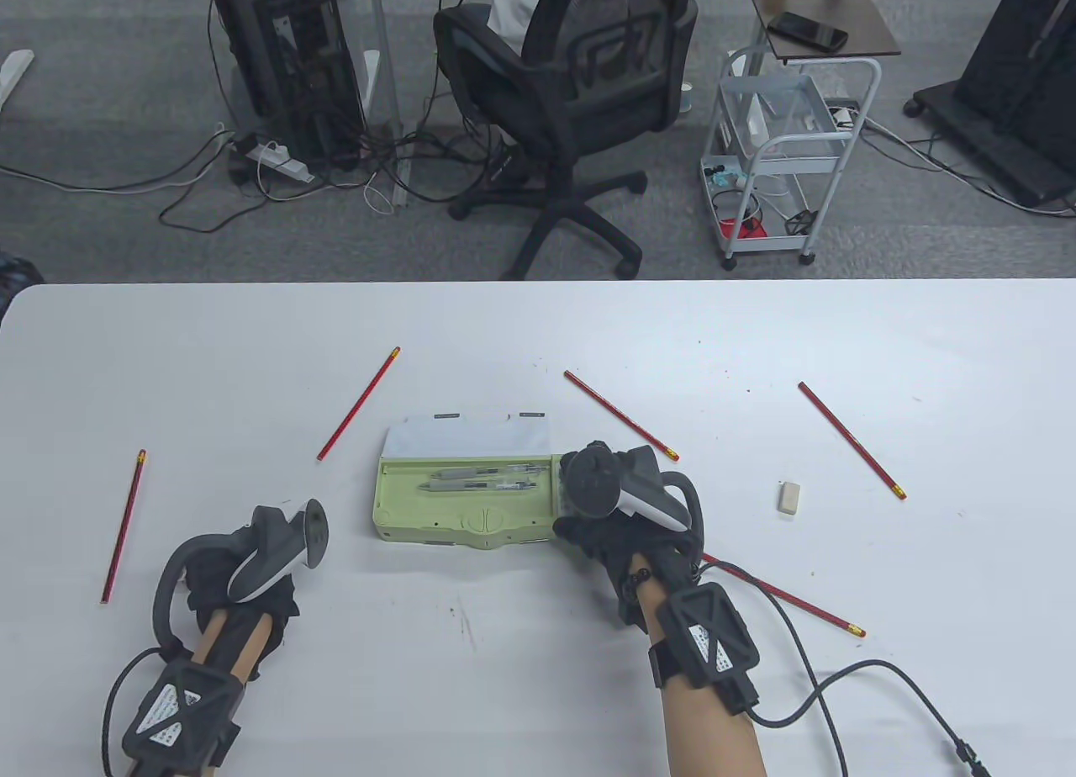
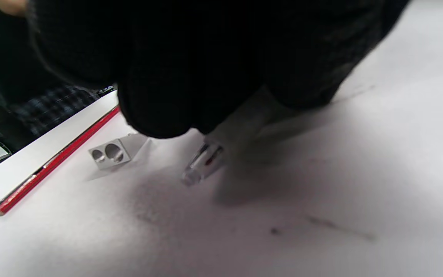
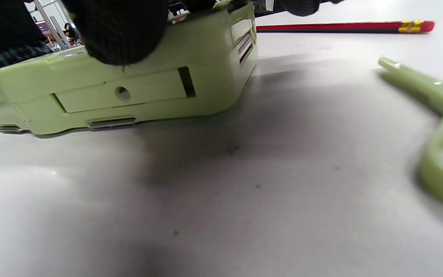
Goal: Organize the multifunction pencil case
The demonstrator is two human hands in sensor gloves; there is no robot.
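Table view: the case (image 1: 466, 495) lies open on the desk (image 1: 538, 684), two pens (image 1: 483, 479) stowed; its right end is held by the right grip (image 1: 601, 520). Five pencils (image 1: 359, 404) and an eraser (image 1: 788, 498) lie loose around it.

Left wrist: a clear pen (image 2: 203, 163) is clasped under the left grip (image 2: 190, 73); a sharpener (image 2: 110, 152) waits beside.

Right wrist: scissors (image 3: 437, 127) lie right of the grip, unpacked. Most remains undone.
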